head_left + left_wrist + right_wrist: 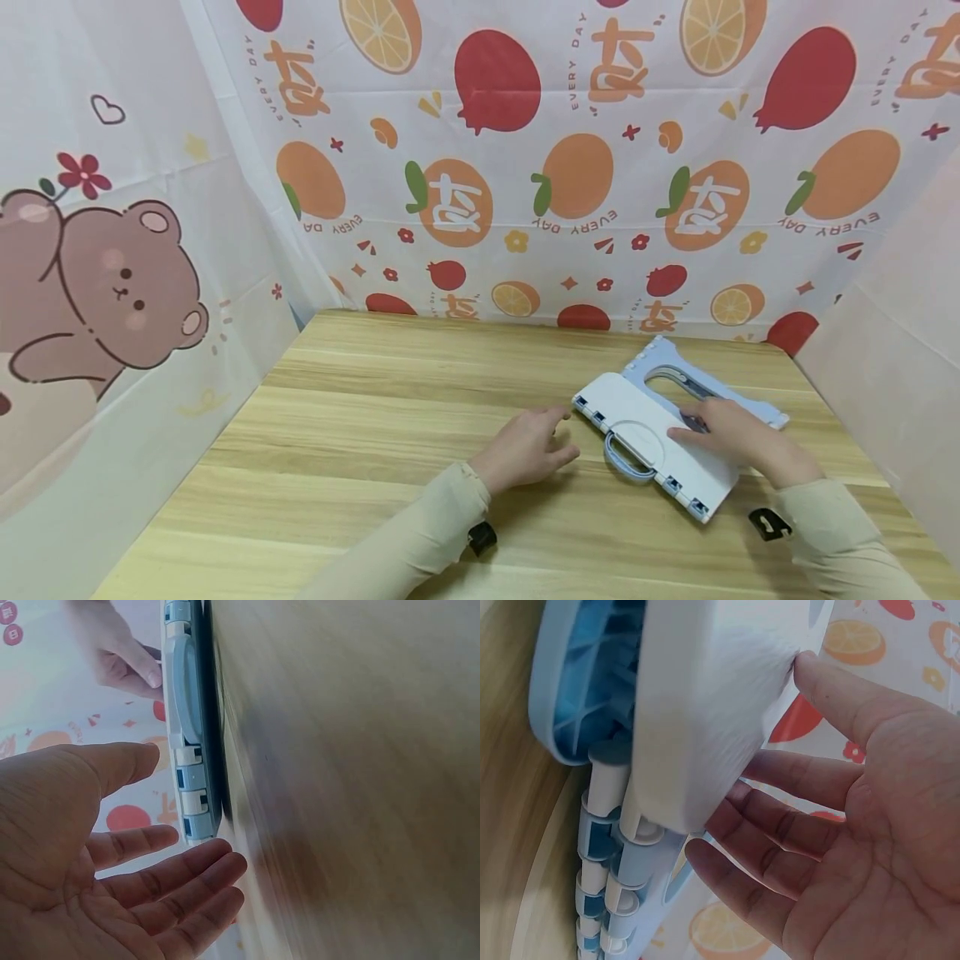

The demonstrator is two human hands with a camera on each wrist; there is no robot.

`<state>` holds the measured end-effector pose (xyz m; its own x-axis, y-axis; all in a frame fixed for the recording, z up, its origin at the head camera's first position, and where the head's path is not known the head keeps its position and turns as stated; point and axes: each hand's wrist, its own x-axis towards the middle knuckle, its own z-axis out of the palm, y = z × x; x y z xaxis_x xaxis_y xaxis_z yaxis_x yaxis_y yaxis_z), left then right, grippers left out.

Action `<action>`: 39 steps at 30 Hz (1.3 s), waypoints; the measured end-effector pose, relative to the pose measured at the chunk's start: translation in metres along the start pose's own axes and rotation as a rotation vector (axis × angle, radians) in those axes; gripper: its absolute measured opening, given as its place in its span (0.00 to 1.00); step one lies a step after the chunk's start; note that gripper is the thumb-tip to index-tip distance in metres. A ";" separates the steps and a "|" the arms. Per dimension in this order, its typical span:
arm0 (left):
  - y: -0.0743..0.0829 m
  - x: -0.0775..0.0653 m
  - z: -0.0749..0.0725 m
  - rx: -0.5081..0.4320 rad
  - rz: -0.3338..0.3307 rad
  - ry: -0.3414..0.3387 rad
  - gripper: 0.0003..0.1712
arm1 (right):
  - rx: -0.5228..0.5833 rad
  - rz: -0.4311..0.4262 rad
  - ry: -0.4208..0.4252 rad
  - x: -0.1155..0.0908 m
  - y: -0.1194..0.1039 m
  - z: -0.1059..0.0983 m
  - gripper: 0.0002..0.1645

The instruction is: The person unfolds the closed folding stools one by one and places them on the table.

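A white and pale-blue plastic folding stool [628,408] lies on the right part of the table, its hinged edge and loop handle [628,461] towards me. Behind the white panel, a blue leg frame [720,387] with an oval cutout is spread out. My right hand [723,429] holds the panel's far edge, thumb on top and fingers dipping behind it; the right wrist view partly hides the fingertips. Just left of the stool, my left hand [525,450] hovers with spread, relaxed fingers, apart from it. In the left wrist view the stool's hinges [193,780] stand beyond those fingers.
The wood-grain table [360,433] extends left and in front of the stool. A fruit-print cloth [495,192] hangs behind its back edge. Another cloth with a bear [127,283] hangs on the left, and a pale one [900,358] on the right.
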<state>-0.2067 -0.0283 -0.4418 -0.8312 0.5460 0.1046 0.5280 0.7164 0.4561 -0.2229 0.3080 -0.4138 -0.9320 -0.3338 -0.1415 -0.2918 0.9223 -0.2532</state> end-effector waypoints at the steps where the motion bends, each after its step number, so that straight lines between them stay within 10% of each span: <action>1: -0.001 0.000 0.000 -0.001 0.002 0.002 0.29 | -0.001 -0.010 0.004 0.001 -0.002 0.000 0.40; 39: -0.033 -0.013 -0.012 -0.044 -0.091 0.014 0.32 | 0.142 -0.225 0.019 0.020 -0.078 0.022 0.20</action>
<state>-0.2152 -0.0644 -0.4471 -0.8778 0.4734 0.0731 0.4424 0.7427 0.5027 -0.2135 0.2251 -0.4178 -0.8512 -0.5226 -0.0489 -0.4606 0.7883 -0.4081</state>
